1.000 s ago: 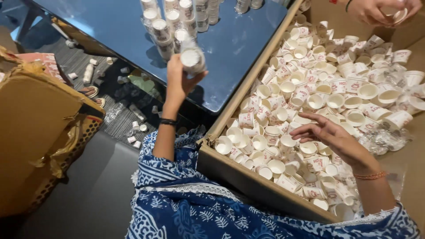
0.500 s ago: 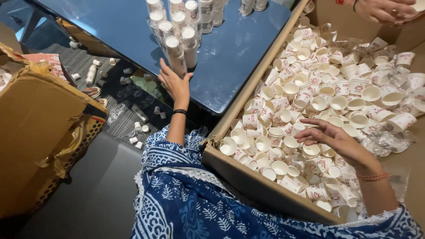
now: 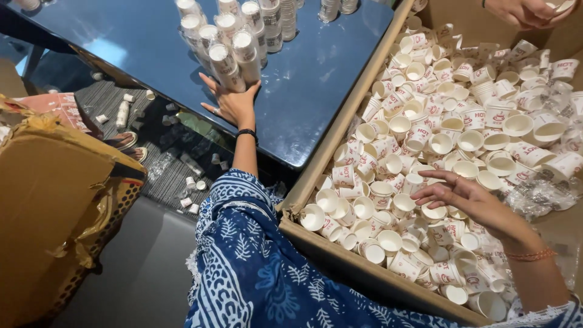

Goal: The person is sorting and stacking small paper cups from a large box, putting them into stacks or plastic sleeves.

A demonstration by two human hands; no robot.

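Left hand, fingers spread, is steadying few stacked white paper cups on dark glossy counter; right hand is hovering empty over cardboard box, hundreds of loose white cups unstacked.

Torn brown cardboard box at left, striped rug beneath the table.

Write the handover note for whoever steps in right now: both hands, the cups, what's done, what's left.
Left hand: open, palm down on the blue table, fingertips against the nearest of the stacked cups; no grip on anything.
Right hand: open, hovering over the loose cups in the cardboard box, holding nothing.
Done: several cup stacks lie together on the table.
Left: the box is full of unstacked cups.
Another person's hand works at the box's far corner.
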